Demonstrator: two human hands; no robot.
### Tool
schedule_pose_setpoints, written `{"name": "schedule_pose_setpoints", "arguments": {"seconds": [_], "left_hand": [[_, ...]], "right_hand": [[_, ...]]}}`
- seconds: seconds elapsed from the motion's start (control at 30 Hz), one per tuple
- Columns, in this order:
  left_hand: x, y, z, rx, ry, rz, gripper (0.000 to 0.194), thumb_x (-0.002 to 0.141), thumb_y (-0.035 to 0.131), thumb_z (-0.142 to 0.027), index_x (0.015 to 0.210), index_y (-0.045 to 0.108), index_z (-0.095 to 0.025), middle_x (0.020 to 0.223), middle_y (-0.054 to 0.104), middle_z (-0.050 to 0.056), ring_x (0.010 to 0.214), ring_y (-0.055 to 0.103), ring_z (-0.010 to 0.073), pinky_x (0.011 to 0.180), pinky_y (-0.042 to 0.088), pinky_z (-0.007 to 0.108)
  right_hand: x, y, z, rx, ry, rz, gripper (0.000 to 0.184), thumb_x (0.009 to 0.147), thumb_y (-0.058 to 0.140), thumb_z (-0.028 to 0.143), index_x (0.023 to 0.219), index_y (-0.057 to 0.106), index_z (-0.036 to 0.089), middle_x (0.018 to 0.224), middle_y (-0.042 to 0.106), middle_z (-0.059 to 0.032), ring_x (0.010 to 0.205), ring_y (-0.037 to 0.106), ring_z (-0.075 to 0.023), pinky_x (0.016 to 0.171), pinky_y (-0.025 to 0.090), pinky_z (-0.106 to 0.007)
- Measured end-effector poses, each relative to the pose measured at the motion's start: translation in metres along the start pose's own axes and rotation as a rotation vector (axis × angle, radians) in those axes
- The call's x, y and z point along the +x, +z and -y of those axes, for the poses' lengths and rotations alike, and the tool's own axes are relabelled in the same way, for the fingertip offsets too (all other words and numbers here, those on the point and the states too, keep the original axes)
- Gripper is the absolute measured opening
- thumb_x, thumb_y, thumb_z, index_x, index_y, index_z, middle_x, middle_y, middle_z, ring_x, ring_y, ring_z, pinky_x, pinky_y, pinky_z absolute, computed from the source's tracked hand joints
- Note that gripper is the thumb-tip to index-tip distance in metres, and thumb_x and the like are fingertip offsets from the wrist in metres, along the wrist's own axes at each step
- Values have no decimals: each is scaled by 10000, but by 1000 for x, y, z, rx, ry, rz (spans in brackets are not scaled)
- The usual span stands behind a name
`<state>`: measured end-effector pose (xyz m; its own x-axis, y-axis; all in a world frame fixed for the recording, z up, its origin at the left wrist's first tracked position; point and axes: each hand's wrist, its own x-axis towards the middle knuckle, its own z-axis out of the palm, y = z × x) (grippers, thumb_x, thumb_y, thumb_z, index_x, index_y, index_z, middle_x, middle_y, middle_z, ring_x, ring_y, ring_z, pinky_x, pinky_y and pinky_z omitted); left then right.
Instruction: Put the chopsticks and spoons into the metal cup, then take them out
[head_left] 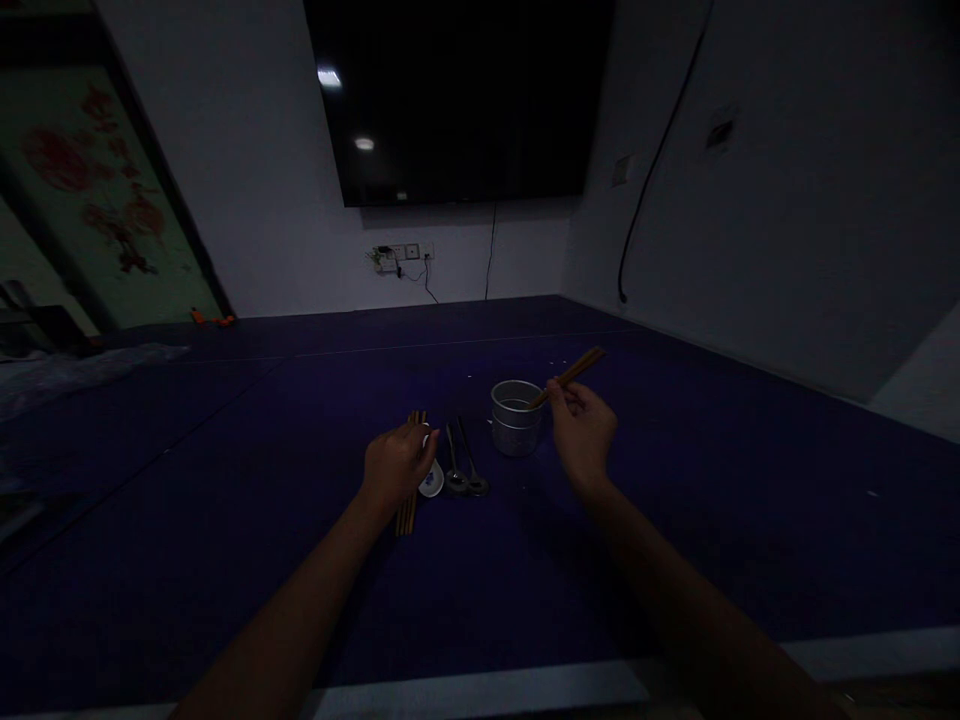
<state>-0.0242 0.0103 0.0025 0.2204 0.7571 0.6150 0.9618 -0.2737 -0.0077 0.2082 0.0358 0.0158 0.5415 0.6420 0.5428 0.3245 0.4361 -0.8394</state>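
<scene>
Taking the metal cup [516, 430] as my clock centre, it stands upright on the dark blue surface [570, 560]; my right hand [585, 425] is at three o'clock, grip closed on a bundle of chopsticks [583, 366] that slants from the cup's mouth toward two; in this dimness I cannot tell whether their lower tips are inside the rim or just above it. My left hand [397, 460] is between eight and nine, over more chopsticks [406, 515] and a white spoon [431, 482]; I cannot tell whether that grip holds anything; two metal spoons [457, 482] lie at eight, just beside the white one. I judge the step in hand as putting chopsticks into the cup; the next move calls for tipping them steeper, tips clear of the rim, before letting go.
</scene>
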Motion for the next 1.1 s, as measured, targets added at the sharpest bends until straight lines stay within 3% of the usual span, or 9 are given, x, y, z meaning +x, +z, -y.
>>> {"name": "schedule_pose_setpoints", "arguments": {"seconds": [0.47, 0.97, 1.1], "left_hand": [[0, 0, 3, 17, 18, -10, 348, 903, 345, -352, 802, 634, -187, 736, 672, 50, 653, 608, 146, 552, 348, 236], [1, -2, 4, -10, -69, 91, 350, 893, 344, -379, 865, 643, -199, 797, 685, 64, 743, 623, 160, 624, 389, 233], [2, -3, 4, -14, -74, 113, 353, 894, 341, -380, 870, 643, -198, 826, 685, 66, 762, 622, 159, 620, 385, 226]], "right_hand": [[21, 4, -19, -107, -208, 10, 414, 776, 524, 521, 754, 686, 141, 752, 663, -81, 706, 597, -195, 662, 438, -309], [17, 3, -18, -97, -121, 49, 452, 767, 510, 542, 801, 701, 134, 805, 686, -91, 749, 616, -210, 697, 443, -332], [15, 1, -14, -100, -78, -43, 473, 766, 501, 555, 854, 682, 127, 842, 679, -104, 765, 606, -214, 699, 435, -328]]}}
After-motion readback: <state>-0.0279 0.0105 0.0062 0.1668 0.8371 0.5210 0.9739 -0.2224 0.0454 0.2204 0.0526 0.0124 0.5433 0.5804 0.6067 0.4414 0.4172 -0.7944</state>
